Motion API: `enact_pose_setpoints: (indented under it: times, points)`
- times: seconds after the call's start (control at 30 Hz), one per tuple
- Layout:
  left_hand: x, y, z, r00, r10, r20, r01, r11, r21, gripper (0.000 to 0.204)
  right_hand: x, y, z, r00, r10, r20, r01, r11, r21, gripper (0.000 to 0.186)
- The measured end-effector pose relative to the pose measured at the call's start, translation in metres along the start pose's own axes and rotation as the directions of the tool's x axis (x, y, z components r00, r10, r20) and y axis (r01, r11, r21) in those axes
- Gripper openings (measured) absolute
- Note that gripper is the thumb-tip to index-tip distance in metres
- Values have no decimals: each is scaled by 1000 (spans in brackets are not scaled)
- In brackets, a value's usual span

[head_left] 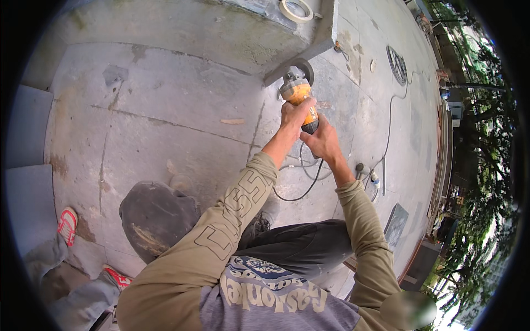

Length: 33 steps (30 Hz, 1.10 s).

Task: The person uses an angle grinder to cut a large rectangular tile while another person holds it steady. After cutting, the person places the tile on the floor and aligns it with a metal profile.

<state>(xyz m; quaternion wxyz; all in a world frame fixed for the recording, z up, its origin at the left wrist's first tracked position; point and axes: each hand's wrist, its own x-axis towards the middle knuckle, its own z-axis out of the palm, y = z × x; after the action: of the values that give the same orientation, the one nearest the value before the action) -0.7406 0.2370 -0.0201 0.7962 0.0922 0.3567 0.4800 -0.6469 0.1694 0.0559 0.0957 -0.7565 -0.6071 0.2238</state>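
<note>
Concrete floor [182,124] ran up to the slab [324,43], w/ grinder [298,92] just beside slab, long axis pointing disc-first at it, L hand [296,112] clasping grinder nearer slab, R hand [324,141] clasping its rear.

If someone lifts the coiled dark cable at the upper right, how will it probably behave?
The coiled dark cable would probably be floppy, since its long tail bends in loose curves. Lifted alone, the coil may spread or unwind, being only looped flat on the floor. The tail would likely drag, as it runs far from the coil.
</note>
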Motion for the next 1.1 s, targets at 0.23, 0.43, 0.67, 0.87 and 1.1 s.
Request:
enact_pose_setpoints:
  times: [0.23, 0.43, 0.67, 0.87, 1.1]
  points:
    - [-34, 37, 43, 988, 109, 106, -121, 986, 112, 44, -17, -18, -31, 987, -42, -154, 67, 985, 160, 64]
    - [-18, 25, 20, 997, 59, 43, -62, 996, 67, 47, -5, -13, -7, 993, -33, -114, 36, 999, 27, 68]
    - [20, -4, -29, 998, -48, -51, 50, 998, 25, 50, 12, -16, 24, 990, 120, 68, -119, 993, -22, 72]
    - [11, 3, -15, 999, -41, 9, 41, 999, 9, 45, 12, 1, 22, 999, 29, -13, -30, 999, -27, 71]
    - [-4, 18, 15, 998, 54, 30, -57, 995, 83, 42, -1, -24, -3, 995, -4, -97, 8, 999, 44, 67]
